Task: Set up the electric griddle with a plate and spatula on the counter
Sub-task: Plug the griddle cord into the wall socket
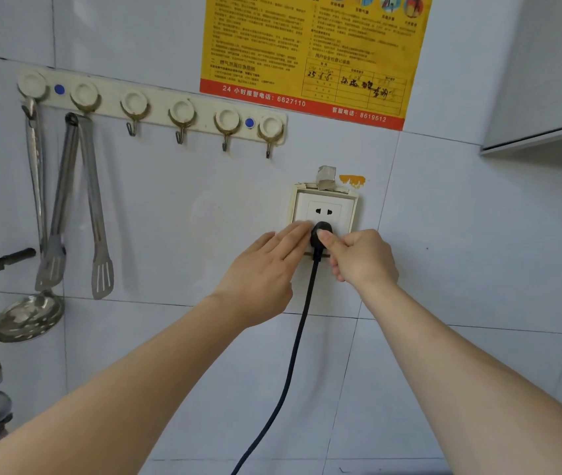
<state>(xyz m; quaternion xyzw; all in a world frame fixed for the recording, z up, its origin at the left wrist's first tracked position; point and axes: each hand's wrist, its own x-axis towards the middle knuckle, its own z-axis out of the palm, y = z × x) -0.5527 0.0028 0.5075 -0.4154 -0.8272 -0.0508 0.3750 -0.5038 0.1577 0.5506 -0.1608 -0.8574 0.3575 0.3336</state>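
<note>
round black plug (pixel 320 233) pinched by right hand (pixel 362 257) in square white socket (pixel 324 209).

Pale grey tiled wall (pixel 170 207) with fittings around a cream square plastic socket plate (pixel 345 214).
A round black plug (pixel 320 230) sits low in the socket. Up and left of the socket runs a cream plastic rail of six hooks (pixel 156 101), with long steel tongs (pixel 93 200) and a perforated steel ladle (pixel 27 317) hanging from its far end. A yellow printed notice with a red strip (pixel 307 46) hangs above the socket.

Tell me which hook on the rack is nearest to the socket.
The rightmost hook, empty, above-left of the socket; the other five lie farther left along the rack.
</note>
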